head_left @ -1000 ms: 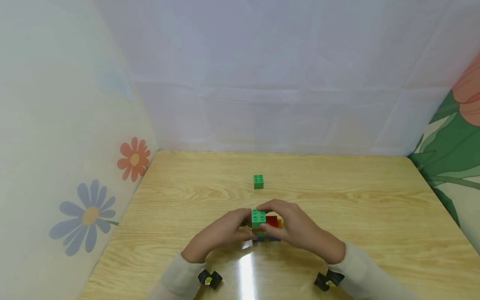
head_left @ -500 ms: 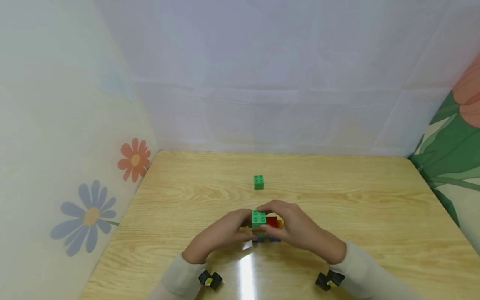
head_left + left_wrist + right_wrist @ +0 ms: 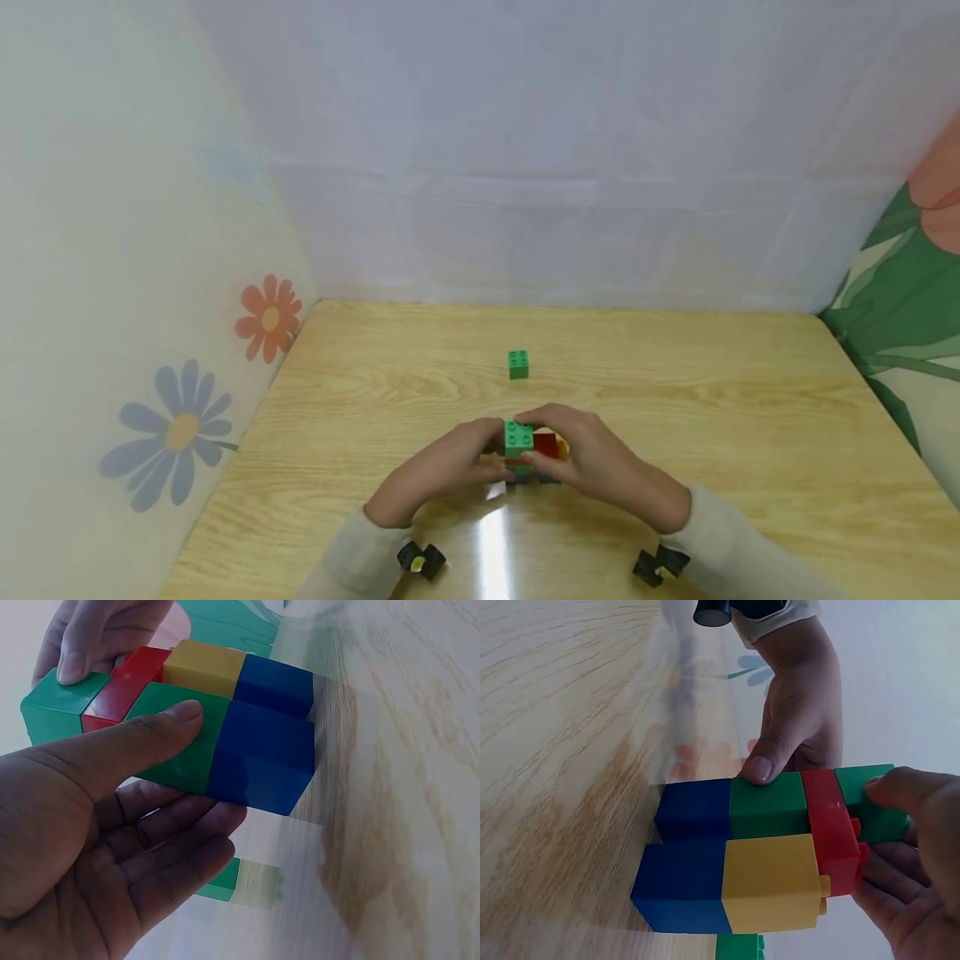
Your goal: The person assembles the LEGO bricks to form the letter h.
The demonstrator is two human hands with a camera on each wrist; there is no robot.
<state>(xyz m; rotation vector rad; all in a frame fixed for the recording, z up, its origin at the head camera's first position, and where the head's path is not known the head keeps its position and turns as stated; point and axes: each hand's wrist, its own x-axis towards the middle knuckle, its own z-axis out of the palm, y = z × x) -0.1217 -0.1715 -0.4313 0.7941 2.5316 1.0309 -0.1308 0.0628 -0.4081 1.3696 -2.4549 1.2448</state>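
A small build of toy building bricks stands on the table between both hands. Two blue bricks (image 3: 682, 889) (image 3: 262, 750) form its base, side by side. One carries a yellow brick (image 3: 772, 881), the other a green brick (image 3: 769, 806). Across these lies a red brick (image 3: 832, 832), topped by another green brick (image 3: 518, 437). My left hand (image 3: 453, 462) grips the lower green brick, thumb on its near face, fingers behind. With thumb and finger, my right hand (image 3: 592, 454) pinches the top green brick. In the head view the hands hide much of the lower build.
A loose green brick (image 3: 518, 364) lies farther back on the wooden table (image 3: 375, 358). A pale cloth (image 3: 562, 208) hangs behind the table, with flower-printed panels (image 3: 180, 433) at the sides. Small black devices (image 3: 422, 560) sit at the wrists.
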